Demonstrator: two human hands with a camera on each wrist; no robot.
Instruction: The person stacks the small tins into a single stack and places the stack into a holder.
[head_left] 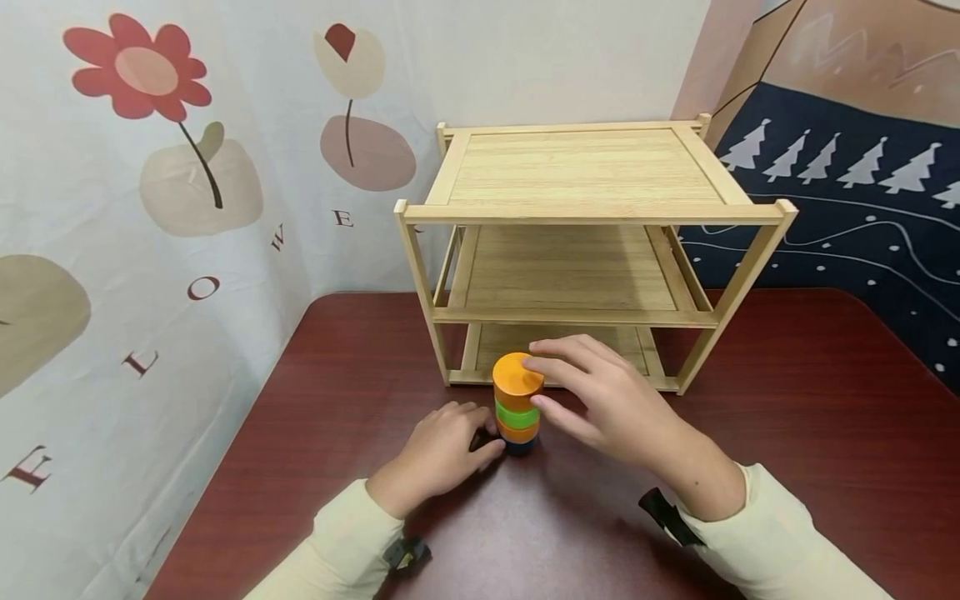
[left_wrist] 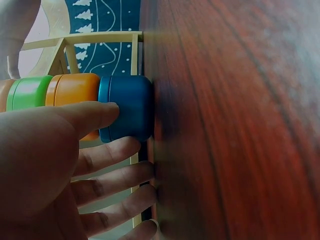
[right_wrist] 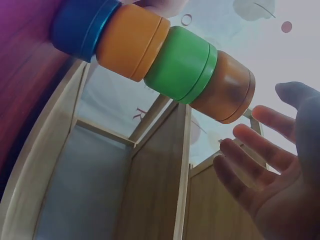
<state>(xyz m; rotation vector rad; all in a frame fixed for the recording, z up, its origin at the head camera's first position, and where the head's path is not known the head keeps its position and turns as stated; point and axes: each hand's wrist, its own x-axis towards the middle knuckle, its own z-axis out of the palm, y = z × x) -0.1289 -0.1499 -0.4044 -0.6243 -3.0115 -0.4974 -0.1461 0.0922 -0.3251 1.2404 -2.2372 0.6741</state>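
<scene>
Small round tins stand stacked upright on the table: a blue tin (left_wrist: 131, 107) at the bottom, an orange tin (right_wrist: 131, 41) on it, then a green tin (right_wrist: 181, 65), and an orange-brown tin (right_wrist: 225, 87) on top. At the stack's left side is my left hand (head_left: 446, 450), its thumb tip at the blue tin and its other fingers loosely extended beside it; whether it presses the tin I cannot tell. My right hand (head_left: 611, 400) hovers by the top tin with fingers spread, and the right wrist view shows them just apart from it.
Right behind the stack stands a light wooden rack (head_left: 573, 267) with three shelves. Both are on a dark red-brown table (head_left: 337, 375). A flower-printed cloth (head_left: 247, 167) hangs at the left and back, a dark tree-patterned one (head_left: 847, 208) at the right.
</scene>
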